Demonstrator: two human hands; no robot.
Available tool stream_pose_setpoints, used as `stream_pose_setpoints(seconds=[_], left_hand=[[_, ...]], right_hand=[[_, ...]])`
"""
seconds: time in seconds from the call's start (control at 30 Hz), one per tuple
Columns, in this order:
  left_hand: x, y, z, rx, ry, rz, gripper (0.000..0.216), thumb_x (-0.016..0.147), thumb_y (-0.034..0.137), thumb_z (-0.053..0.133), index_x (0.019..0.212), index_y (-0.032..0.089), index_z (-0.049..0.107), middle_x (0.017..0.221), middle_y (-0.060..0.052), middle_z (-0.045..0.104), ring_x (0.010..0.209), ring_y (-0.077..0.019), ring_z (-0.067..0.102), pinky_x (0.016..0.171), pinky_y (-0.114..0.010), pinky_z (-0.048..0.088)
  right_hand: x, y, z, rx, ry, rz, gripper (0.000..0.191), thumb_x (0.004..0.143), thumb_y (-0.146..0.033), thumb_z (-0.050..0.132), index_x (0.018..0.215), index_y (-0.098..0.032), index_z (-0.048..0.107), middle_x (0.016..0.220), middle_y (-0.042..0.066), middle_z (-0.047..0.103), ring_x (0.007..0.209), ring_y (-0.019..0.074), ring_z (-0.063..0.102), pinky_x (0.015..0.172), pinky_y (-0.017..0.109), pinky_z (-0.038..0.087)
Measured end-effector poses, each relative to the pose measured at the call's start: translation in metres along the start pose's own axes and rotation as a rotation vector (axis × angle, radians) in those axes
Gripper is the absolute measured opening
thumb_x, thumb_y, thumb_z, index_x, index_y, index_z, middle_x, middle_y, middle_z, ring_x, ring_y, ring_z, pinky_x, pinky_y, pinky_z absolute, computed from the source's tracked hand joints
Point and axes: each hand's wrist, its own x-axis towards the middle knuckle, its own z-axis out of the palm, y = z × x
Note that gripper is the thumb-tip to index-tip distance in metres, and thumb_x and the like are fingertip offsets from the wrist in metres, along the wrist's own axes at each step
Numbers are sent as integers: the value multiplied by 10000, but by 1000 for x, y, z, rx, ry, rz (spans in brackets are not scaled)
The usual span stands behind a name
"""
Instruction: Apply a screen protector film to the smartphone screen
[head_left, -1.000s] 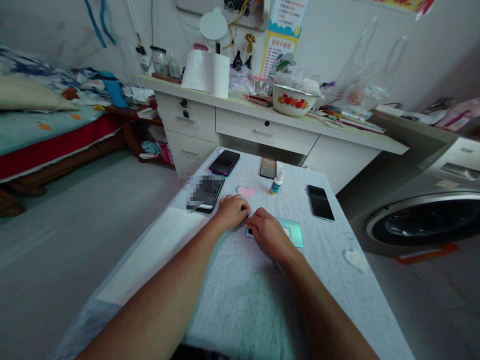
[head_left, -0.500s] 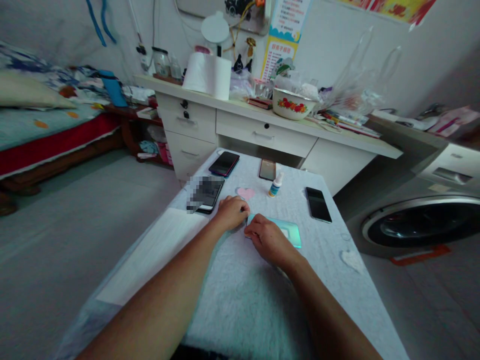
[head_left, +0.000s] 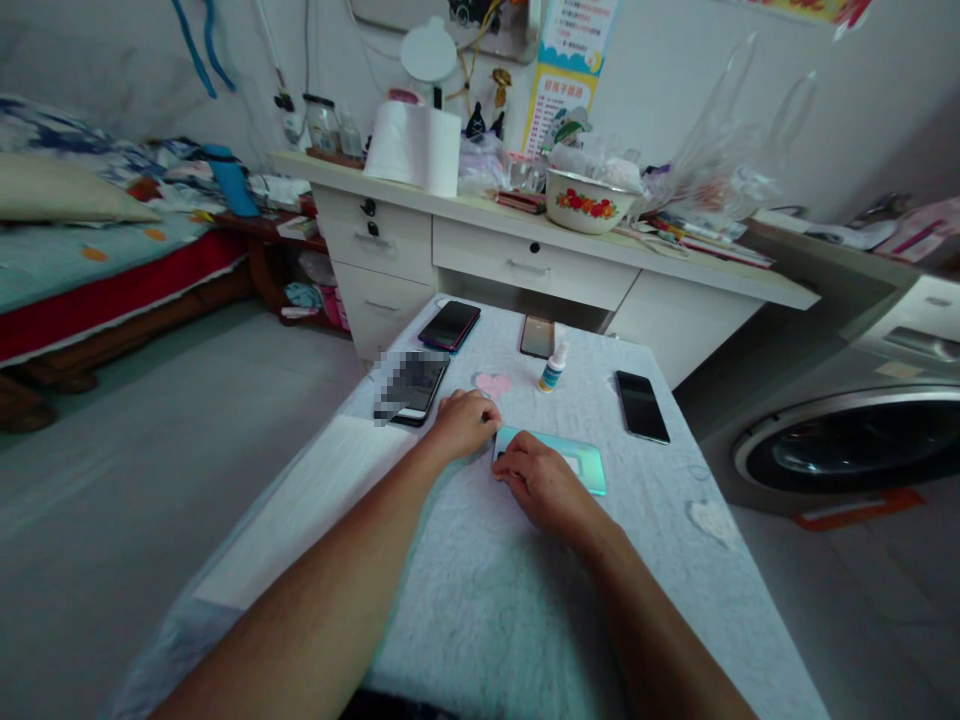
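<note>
A teal phone (head_left: pixel 570 458) lies back-up on the white cloth-covered table (head_left: pixel 480 600). My right hand (head_left: pixel 544 485) rests on its near left corner, fingers curled and pinched against the edge. My left hand (head_left: pixel 465 422) sits just left of the phone, fingers curled with the tips at the phone's left end. Whether either hand holds something small is hidden.
Other phones lie on the table: a dark one (head_left: pixel 411 388) at the left, one (head_left: pixel 448 325) at the far left, one (head_left: pixel 537 336) at the far middle, one (head_left: pixel 642 405) at the right. A small dropper bottle (head_left: pixel 553 368) and pink heart (head_left: pixel 493 383) stand beyond. Desk (head_left: pixel 525 260), washing machine (head_left: pixel 847 440), bed (head_left: pixel 90 260) surround.
My right hand has slid back toward me off the phone, so more of the teal back shows. My left hand has stayed in place.
</note>
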Motion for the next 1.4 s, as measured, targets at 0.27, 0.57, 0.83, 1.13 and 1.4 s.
stream_pose_setpoints(seconds=[0.27, 0.57, 0.83, 1.13, 1.4], left_hand=[[1, 0, 0, 3, -1, 4, 185, 790, 318, 557, 818, 244, 724, 1002, -23, 698, 1014, -236, 562, 895, -368, 386], [0, 0, 0, 8, 2, 7, 193, 787, 318, 549, 814, 243, 725, 1001, -29, 698, 1010, -245, 566, 876, -371, 397], [1, 0, 1, 7, 2, 0, 196, 784, 326, 550, 817, 253, 728, 1007, -22, 701, 1023, -248, 563, 887, -376, 396], [1, -2, 2, 5, 5, 12, 194, 795, 333, 551, 824, 247, 722, 1000, -26, 699, 1022, -251, 563, 886, -382, 392], [0, 0, 0, 8, -6, 10, 187, 798, 315, 550, 820, 245, 723, 989, -27, 697, 1016, -244, 567, 891, -377, 387]], right_hand=[[-8, 9, -14, -6, -27, 54, 230, 791, -9, 552, 839, -159, 720, 914, 51, 596, 768, 126, 583, 737, 248, 440], [-1, 3, 0, 29, 30, 5, 221, 822, -18, 551, 884, -152, 715, 913, 58, 595, 799, 134, 576, 757, 244, 448], [1, 3, 4, 10, 39, 9, 205, 830, -35, 553, 876, -150, 717, 896, 56, 594, 789, 135, 570, 755, 246, 446], [-8, 11, -15, 7, -19, 77, 245, 785, -2, 534, 833, -165, 710, 881, 36, 583, 747, 116, 562, 720, 238, 420], [-14, 16, -29, -13, -53, 128, 242, 763, 1, 547, 783, -171, 717, 835, 32, 600, 728, 118, 561, 703, 235, 404]])
